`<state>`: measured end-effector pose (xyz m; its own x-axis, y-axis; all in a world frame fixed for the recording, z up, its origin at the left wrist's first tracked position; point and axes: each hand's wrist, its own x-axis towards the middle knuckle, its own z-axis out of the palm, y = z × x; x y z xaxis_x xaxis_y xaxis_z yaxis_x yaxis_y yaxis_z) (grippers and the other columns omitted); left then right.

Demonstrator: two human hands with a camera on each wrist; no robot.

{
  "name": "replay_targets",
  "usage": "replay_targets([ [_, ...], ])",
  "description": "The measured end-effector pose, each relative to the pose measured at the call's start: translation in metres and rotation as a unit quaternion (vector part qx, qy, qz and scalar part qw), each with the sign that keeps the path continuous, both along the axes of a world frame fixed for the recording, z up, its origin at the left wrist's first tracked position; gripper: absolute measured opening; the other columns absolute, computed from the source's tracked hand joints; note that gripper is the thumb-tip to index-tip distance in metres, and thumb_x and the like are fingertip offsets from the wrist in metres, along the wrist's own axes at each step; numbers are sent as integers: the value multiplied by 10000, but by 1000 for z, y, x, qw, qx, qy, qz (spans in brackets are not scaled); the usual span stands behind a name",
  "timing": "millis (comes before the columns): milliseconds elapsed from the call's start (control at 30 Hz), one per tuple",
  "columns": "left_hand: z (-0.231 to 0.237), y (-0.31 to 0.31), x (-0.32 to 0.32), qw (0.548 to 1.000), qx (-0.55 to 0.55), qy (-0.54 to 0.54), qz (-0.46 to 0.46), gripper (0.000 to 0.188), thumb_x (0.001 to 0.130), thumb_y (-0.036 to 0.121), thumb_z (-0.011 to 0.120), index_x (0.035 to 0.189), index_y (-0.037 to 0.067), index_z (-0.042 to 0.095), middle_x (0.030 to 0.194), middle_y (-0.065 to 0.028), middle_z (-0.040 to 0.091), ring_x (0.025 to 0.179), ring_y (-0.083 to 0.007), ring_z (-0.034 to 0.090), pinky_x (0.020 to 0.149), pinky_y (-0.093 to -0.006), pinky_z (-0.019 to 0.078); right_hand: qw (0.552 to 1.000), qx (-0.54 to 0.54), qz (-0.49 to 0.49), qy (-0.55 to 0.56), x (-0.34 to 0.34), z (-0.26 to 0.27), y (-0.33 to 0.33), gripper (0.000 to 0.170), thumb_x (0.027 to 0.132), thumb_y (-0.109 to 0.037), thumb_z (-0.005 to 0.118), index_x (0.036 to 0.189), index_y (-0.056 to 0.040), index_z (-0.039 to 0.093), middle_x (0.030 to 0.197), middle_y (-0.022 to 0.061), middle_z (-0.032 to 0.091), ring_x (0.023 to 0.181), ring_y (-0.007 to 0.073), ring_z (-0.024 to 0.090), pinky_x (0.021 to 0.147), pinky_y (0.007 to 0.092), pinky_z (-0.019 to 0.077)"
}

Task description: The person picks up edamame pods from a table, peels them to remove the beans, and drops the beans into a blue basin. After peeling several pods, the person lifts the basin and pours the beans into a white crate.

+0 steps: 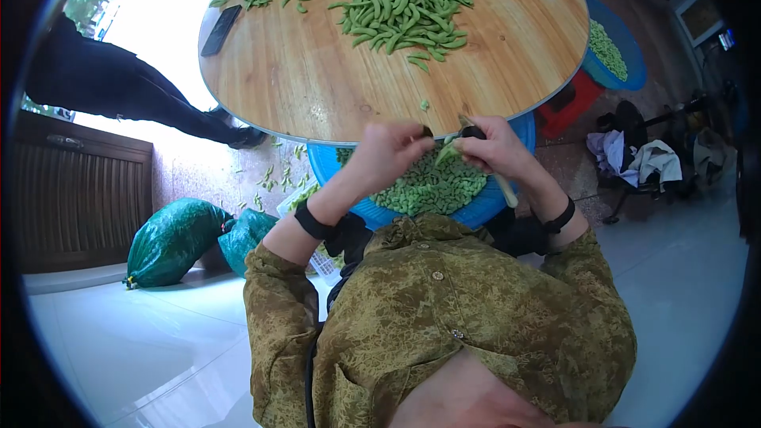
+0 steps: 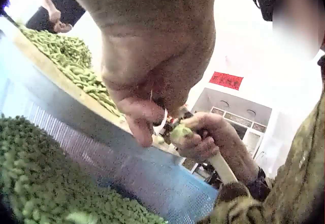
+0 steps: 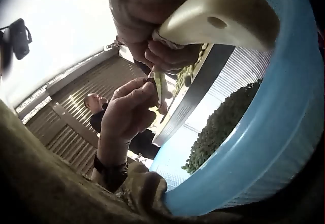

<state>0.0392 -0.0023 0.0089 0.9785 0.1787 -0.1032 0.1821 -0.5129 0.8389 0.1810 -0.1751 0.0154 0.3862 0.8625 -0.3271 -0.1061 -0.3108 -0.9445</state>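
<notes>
My right hand (image 1: 503,149) grips a tool by its pale handle (image 3: 223,16), which has a hole near its end; the fingers hide its working end. The same hand holds a green bean pod (image 1: 448,152) at thumb and fingertips. Just left of the pod is my left hand (image 1: 390,157), fingers bent, with something dark at a fingertip (image 1: 428,133); I cannot tell whether it pinches anything. In the right wrist view the pod overlaps the left fingers. Below both hands, a blue basin (image 1: 321,165) holds many shelled green beans (image 1: 432,186).
A heap of bean pods (image 1: 388,0) covers the far part of the wooden table (image 1: 293,79), beside a dark phone (image 1: 220,30). Another basin (image 1: 634,51) of beans stands on a red stool (image 1: 564,111) at right. Green sacks (image 1: 178,238) lie left; a person (image 1: 119,83) stands nearby.
</notes>
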Motion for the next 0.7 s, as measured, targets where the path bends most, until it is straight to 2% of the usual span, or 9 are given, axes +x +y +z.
replay_targets([
  [67, 1, 13, 17, 971, 112, -204, 55, 123, 843, 104, 575, 908, 1, 594, 717, -188, 567, 680, -340, 602, 600, -403, 466, 1000, -10, -15, -14, 6, 2, -5, 163, 847, -148, 619, 750, -45, 540, 580, -10, 521, 420, 45, 446, 370, 195, 326],
  [233, -30, 14, 54, 945, 135, -290, 68, 105, 821, 66, 552, 888, -12, 575, 756, -190, 555, 755, -375, 579, 673, -430, 461, 996, 43, -76, 11, 17, 7, -9, 163, 851, -155, 611, 771, -35, 536, 583, 2, 524, 421, 54, 448, 370, 204, 331],
  [300, -21, 1, 44, 964, 104, -229, -81, 131, 827, 49, 536, 931, -13, 586, 791, -189, 586, 762, -374, 586, 688, -407, 468, 993, 52, -99, 23, 18, 8, -9, 170, 847, -172, 610, 782, -34, 537, 587, 4, 523, 431, 59, 454, 378, 211, 336],
  [333, -19, -3, 38, 964, 106, -230, -82, 131, 827, 49, 536, 931, -13, 586, 791, -189, 586, 762, -374, 586, 688, -407, 468, 995, 61, -84, 10, 19, 6, -11, 170, 850, -175, 611, 785, -36, 537, 591, 2, 522, 439, 56, 455, 383, 209, 336],
  [400, -15, -5, 21, 992, -66, -93, -50, 160, 858, 59, 530, 981, -22, 589, 846, -161, 629, 765, -312, 615, 704, -366, 483, 995, 74, -71, -2, 18, 7, -13, 170, 852, -177, 611, 788, -38, 537, 594, -1, 521, 447, 53, 456, 389, 207, 336],
  [433, -6, -6, 13, 985, -140, -98, 9, 184, 892, 96, 536, 1015, -32, 587, 868, -130, 652, 782, -209, 631, 693, -323, 498, 997, 64, -46, -17, 14, 11, -12, 166, 851, -181, 616, 796, -42, 543, 599, -5, 520, 455, 50, 455, 395, 205, 335],
  [600, 21, -5, -25, 945, -319, -56, 44, 151, 920, 98, 556, 989, -34, 583, 887, -86, 651, 701, -114, 596, 607, -255, 500, 995, 99, 32, 1, -26, 6, 18, 170, 859, -200, 633, 885, -44, 572, 643, -10, 543, 494, 46, 475, 434, 198, 359],
  [633, 21, -4, -39, 979, -169, -106, 50, 133, 903, 83, 573, 978, -27, 584, 869, -93, 646, 668, -140, 596, 590, -270, 493, 993, 103, 46, 25, -36, 9, 25, 184, 872, -207, 623, 911, -37, 566, 673, -3, 558, 501, 49, 484, 442, 198, 372],
  [700, 39, 7, -63, 981, 119, -145, 40, 112, 864, 70, 604, 937, -15, 590, 814, -126, 633, 635, -223, 604, 577, -311, 484, 990, 99, 79, 70, -44, 8, 27, 220, 904, -161, 585, 1055, -7, 541, 741, 22, 585, 507, 49, 498, 418, 197, 378],
])
